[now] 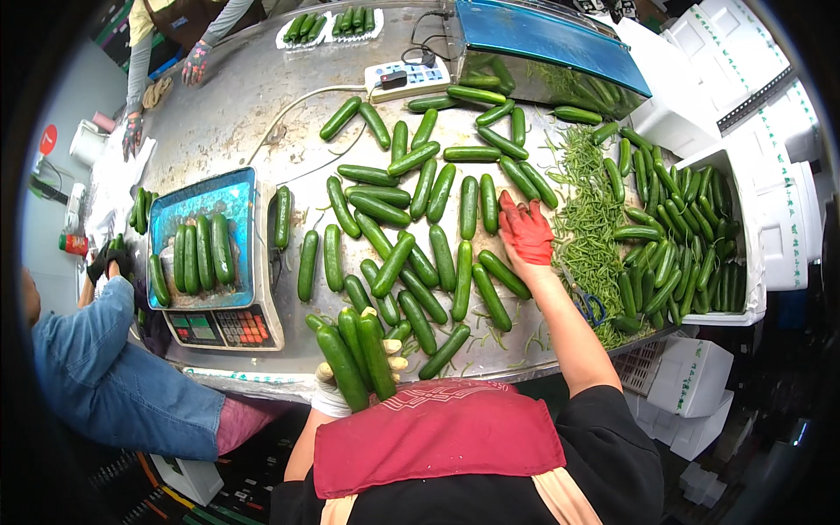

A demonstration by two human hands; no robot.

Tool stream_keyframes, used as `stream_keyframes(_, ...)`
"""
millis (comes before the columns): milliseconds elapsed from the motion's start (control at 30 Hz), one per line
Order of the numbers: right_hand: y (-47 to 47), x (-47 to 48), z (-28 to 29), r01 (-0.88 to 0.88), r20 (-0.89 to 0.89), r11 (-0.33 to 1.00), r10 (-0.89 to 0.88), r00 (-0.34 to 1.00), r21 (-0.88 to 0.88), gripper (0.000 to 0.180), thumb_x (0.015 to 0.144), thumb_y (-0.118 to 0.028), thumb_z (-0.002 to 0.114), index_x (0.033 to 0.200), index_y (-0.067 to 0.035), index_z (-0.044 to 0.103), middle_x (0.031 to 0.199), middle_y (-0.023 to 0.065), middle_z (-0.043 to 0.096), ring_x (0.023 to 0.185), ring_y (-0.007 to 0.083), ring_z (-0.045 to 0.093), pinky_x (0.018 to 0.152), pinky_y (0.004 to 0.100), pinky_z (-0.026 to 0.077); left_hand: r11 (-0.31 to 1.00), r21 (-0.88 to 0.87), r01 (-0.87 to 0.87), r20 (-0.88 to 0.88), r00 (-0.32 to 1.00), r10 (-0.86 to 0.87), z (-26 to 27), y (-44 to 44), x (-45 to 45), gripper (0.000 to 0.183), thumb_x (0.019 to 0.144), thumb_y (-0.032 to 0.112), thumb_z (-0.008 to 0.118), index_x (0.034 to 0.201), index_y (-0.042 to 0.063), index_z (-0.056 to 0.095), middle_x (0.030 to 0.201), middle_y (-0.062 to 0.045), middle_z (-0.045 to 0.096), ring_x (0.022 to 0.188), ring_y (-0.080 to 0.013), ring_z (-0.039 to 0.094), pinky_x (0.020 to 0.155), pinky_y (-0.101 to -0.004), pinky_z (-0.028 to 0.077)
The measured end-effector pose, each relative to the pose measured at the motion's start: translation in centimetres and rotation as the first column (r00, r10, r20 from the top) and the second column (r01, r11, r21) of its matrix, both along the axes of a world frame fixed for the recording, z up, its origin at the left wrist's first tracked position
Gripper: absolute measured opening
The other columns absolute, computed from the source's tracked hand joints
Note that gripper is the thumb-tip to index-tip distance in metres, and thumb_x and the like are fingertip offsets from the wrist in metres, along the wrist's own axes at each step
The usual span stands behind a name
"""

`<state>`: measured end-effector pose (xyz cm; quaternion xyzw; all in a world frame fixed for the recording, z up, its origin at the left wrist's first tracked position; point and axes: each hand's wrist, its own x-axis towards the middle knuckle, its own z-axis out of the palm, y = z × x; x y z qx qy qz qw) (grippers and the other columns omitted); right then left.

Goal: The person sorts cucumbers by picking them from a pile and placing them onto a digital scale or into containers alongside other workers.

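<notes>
My left hand, in a pale glove, grips a bunch of cucumbers close to the front of the apron. Its palm is hidden behind them. In a red glove, my right hand lies palm down over the metal table with fingers apart. A single cucumber lies right beside its fingers, and whether they touch it I cannot tell. Many loose cucumbers are spread between and beyond my hands. More cucumbers pour from a white foam box at the right.
Left stands a digital scale with several cucumbers on its blue pan. Trimmed green stems and blue-handled scissors lie by my right forearm. Farther back are a power strip, a blue-topped case and two packed trays. Co-workers stand left.
</notes>
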<state>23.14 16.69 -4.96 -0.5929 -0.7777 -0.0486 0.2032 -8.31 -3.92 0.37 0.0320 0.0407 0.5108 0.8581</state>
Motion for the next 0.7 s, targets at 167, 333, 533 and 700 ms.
stream_keyframes(167, 2.8, 2.8, -1.2, -0.084, -0.309, 0.996, 0.073, 0.948, -0.023, 0.016, 0.086, -0.021, 0.057, 0.097, -0.014, 0.066, 0.077, 0.0145, 0.061, 0.067, 0.0317, 0.058, 0.063, 0.0396, 0.045, 0.998, -0.066, -0.004, -0.058, 0.998, 0.000, 0.8, 0.1, 0.2, 0.094, 0.069, 0.035, 0.073, 0.143, 0.017, 0.018, 0.134, -0.025, 0.037, 0.119, -0.0431, 0.044, 0.096, -0.0516, 0.042)
stream_keyframes(333, 3.8, 3.6, 0.0, -0.001, -0.158, 1.000, 0.004, 0.987, 0.023, 0.023, 0.084, -0.026, 0.056, 0.096, -0.007, 0.062, 0.072, 0.0127, 0.061, 0.069, 0.0321, 0.058, 0.063, 0.0433, 0.044, 1.000, -0.025, 0.018, -0.113, 0.993, -0.020, 0.3, -0.3, 0.1, 0.095, 0.067, 0.041, 0.073, 0.142, 0.012, 0.023, 0.133, -0.025, 0.039, 0.118, -0.0425, 0.045, 0.096, -0.0499, 0.042)
stream_keyframes(533, 1.5, -2.3, 0.0, 0.146, 0.352, 0.987, -0.112, 0.929, -0.071, 0.042, 0.085, -0.037, 0.050, 0.109, -0.003, 0.054, 0.072, 0.0112, 0.063, 0.071, 0.0284, 0.060, 0.060, 0.0447, 0.046, 0.990, -0.087, -0.109, -0.325, 0.943, 0.075, 1.6, -0.4, 0.7, 0.094, 0.068, 0.051, 0.066, 0.139, 0.005, 0.027, 0.134, -0.024, 0.039, 0.118, -0.0398, 0.046, 0.098, -0.0464, 0.040)
stream_keyframes(700, 1.4, -2.0, 4.1, 0.231, 0.120, 0.874, -0.198, 0.973, -0.429, 0.044, 0.084, -0.035, 0.055, 0.114, -0.003, 0.053, 0.088, 0.0203, 0.064, 0.082, 0.0382, 0.059, 0.075, 0.0467, 0.046, 0.988, 0.001, -0.153, -0.364, 0.920, 0.142, 3.0, 1.5, 0.7, 0.086, 0.069, 0.038, 0.064, 0.140, 0.008, 0.026, 0.136, -0.024, 0.038, 0.120, -0.0374, 0.045, 0.101, -0.0451, 0.037)
